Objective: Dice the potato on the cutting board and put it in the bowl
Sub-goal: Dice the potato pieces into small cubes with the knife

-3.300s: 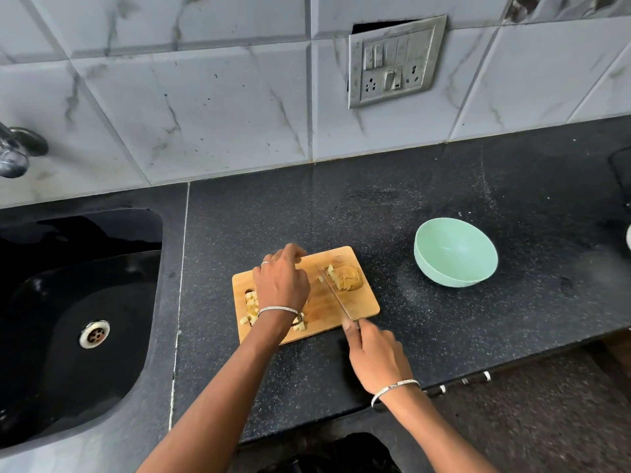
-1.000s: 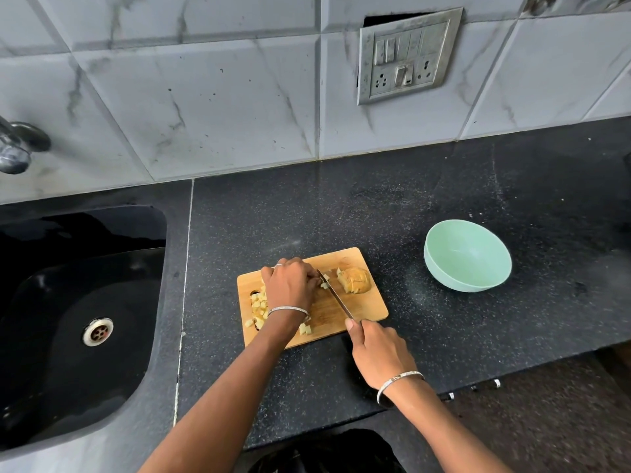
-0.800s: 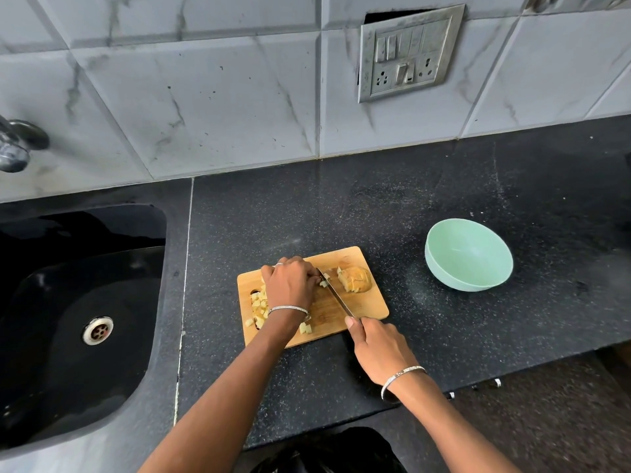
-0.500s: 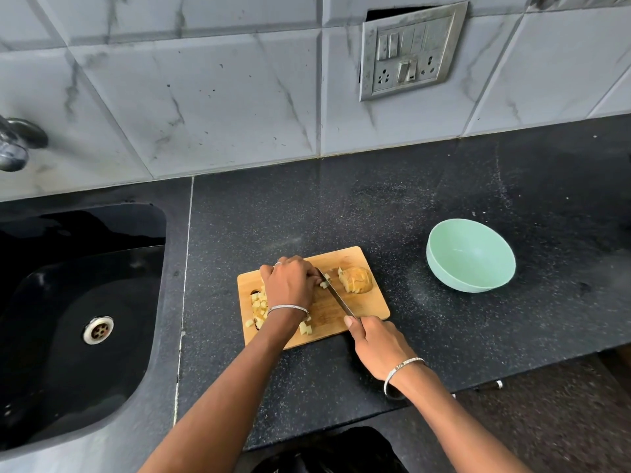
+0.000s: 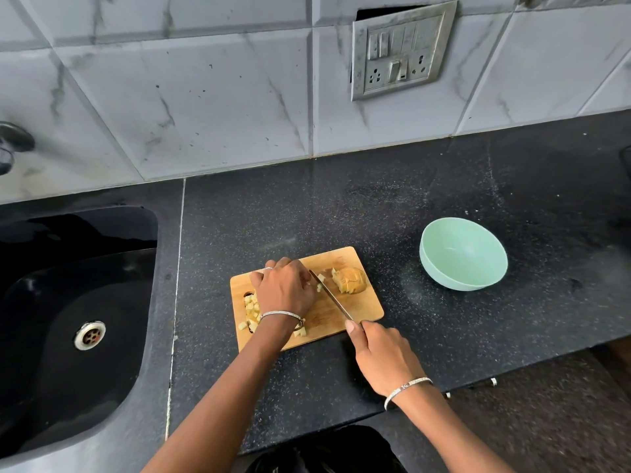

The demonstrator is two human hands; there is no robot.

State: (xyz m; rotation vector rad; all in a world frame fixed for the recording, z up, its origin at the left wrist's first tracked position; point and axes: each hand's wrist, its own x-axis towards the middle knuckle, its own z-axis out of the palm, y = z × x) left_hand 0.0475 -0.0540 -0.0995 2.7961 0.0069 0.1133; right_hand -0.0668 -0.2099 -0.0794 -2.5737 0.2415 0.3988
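A small wooden cutting board (image 5: 362, 307) lies on the black counter. A sliced potato chunk (image 5: 350, 280) sits at its far right. Diced potato pieces (image 5: 251, 312) lie at the board's left, a few more by the blade. My left hand (image 5: 285, 290) lies curled over the board's middle; whatever is under its fingers is hidden. My right hand (image 5: 382, 356) grips the handle of a knife (image 5: 331, 295), forefinger along its spine, and the blade slants across the board between my left hand and the chunk. The mint-green bowl (image 5: 440, 268) stands empty to the right.
A black sink (image 5: 65, 322) with a metal drain lies to the left. The tiled wall with a switch plate (image 5: 399, 49) runs behind the counter. The counter's front edge (image 5: 478, 380) passes just below my right wrist. A tap (image 5: 10, 145) shows at the far left.
My left hand has drawn in from flat and reaching to curled beside the blade. The knife stays in nearly the same slant across the board. The view has shifted slightly.
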